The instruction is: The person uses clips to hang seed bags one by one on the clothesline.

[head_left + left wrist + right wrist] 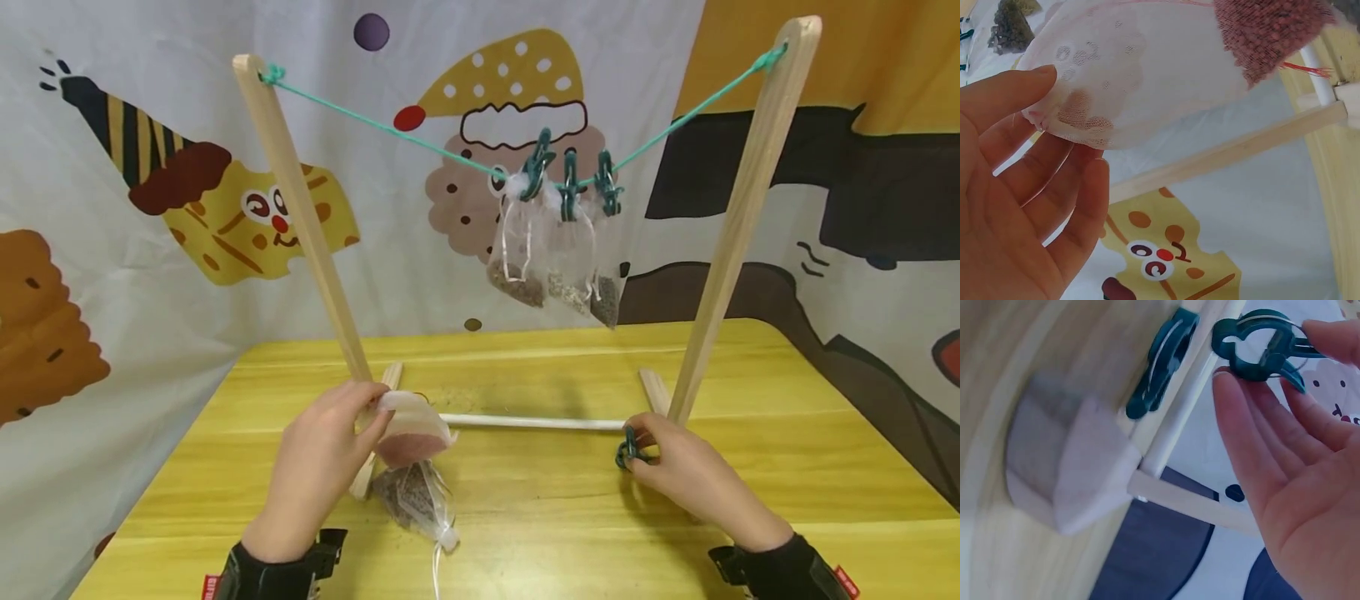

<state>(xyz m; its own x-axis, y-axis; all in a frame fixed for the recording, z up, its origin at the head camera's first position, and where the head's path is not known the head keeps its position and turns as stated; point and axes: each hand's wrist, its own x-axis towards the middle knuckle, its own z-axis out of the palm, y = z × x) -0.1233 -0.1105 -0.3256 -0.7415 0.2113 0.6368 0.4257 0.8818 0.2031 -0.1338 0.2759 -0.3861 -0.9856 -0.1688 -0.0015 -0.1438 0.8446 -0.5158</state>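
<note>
My left hand point(352, 425) pinches the top of a white mesh bag point(411, 429) with pink-red grains, just above the table by the rack's left post point(300, 208). In the left wrist view the thumb and fingers point(1054, 156) hold the mesh bag's point(1147, 69) gathered edge. A second bag point(416, 498) of dark seeds lies on the table below it. My right hand point(641, 450) pinches a teal clip point(626, 450) near the right post's foot; the clip point(1260, 353) sits between its fingertips. Another teal clip point(1163, 362) lies beside the white rod point(1179, 419).
A green string point(390, 129) sags between the two wooden posts. Three teal clips point(570, 179) on it hold three hanging mesh bags point(555, 267). A white rod point(532, 422) joins the post feet on the yellow table point(540, 517). A patterned cloth hangs behind.
</note>
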